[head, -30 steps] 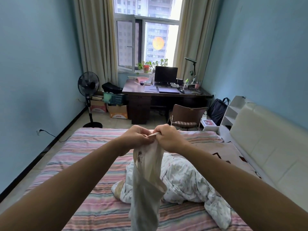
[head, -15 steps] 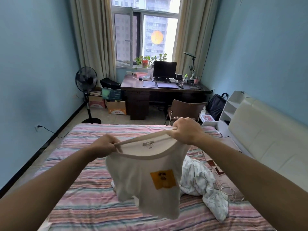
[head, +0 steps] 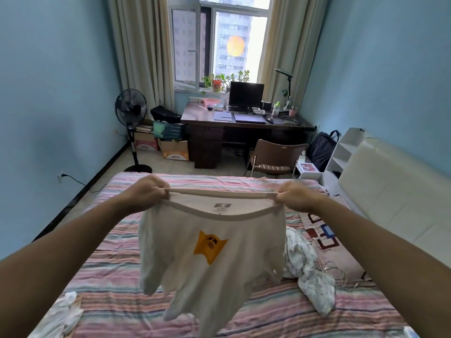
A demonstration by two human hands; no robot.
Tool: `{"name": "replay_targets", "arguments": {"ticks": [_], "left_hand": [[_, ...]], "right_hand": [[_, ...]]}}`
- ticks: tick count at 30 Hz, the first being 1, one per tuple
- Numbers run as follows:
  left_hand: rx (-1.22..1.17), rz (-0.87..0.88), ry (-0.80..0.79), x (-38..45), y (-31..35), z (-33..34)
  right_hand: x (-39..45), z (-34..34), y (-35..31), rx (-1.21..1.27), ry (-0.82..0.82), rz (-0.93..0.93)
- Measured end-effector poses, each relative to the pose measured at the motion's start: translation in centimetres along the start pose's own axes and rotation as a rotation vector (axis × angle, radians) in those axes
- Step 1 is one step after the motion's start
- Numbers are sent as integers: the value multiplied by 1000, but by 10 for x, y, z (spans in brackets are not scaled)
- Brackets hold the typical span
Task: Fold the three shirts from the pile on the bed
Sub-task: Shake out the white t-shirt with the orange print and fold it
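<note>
Shirt: white, with an orange patch on the chest; held up in the air above the middle of the bed, neckline stretched wide, body hanging crumpled.
Left hand: closed on the left end of the neckline.
Right hand: closed on the right end of the neckline.
Pile: white patterned garments, bunched on the bed toward its right edge, partly hidden behind the held shirt.
Other cloth: white, at the near left corner of the bed.
Cable: white, beside the pile on the patterned pillow.
Boxes: on the floor beyond the far edge; contents cannot be told.
</note>
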State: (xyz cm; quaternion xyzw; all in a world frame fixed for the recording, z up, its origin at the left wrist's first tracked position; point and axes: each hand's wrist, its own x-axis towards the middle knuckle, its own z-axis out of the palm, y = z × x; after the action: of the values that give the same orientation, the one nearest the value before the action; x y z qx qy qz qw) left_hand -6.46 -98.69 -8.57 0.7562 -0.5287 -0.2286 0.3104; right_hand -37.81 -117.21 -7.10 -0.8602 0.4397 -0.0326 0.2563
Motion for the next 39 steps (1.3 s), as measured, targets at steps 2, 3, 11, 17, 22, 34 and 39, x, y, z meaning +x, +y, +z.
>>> {"name": "replay_targets", "arguments": {"ticks": [2, 3, 11, 17, 22, 34, 39], "left_hand": [[29, 27, 0, -3, -3, -3], [49, 40, 4, -5, -5, -4], [164, 161, -46, -27, -32, -2], [39, 79, -110, -56, -37, -3], [265, 52, -260, -77, -48, 3], [227, -3, -353, -126, -81, 24], [242, -47, -462, -139, -89, 25]], "right_hand": [[-1, 5, 7, 176, 3, -27], [-3, 8, 8, 255, 1, -32], [-24, 32, 12, 605, -3, 47], [-42, 31, 15, 132, -270, -135], [-57, 43, 15, -372, -197, -261], [-89, 75, 55, -271, -203, -222], [-95, 80, 63, -193, -381, -200]]}}
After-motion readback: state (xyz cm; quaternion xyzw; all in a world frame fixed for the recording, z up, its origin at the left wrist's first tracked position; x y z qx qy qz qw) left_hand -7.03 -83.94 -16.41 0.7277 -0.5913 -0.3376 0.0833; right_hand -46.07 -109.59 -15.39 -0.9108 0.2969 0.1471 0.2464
